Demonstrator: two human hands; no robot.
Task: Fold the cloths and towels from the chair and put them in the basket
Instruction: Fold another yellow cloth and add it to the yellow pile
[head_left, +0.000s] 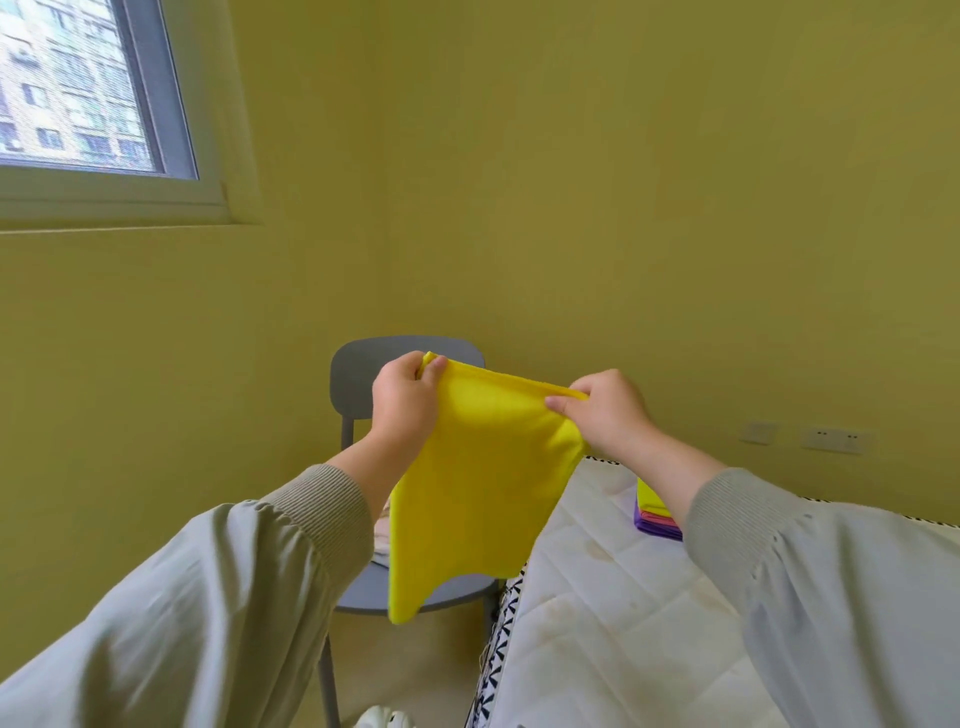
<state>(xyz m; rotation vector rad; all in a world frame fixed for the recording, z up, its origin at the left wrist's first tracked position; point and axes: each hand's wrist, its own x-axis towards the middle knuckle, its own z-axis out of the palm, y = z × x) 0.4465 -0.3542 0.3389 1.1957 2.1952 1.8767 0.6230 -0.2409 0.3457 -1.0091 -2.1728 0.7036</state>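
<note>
A bright yellow cloth (480, 488) hangs in the air in front of a grey chair (363, 374). My left hand (405, 395) pinches its top left corner and my right hand (608, 410) pinches its top right corner, so the top edge is stretched between them. The cloth's lower end droops over the chair seat (457, 597). A bit of pale fabric (382, 535) shows on the seat behind the cloth, mostly hidden. No basket is in view.
A white quilted mattress (623, 623) with a black-and-white patterned edge lies at the right. A stack of folded cloths (655, 517), yellow, pink and purple, sits on it behind my right forearm. Yellow walls, a window (78, 88) upper left, wall sockets (834, 439) right.
</note>
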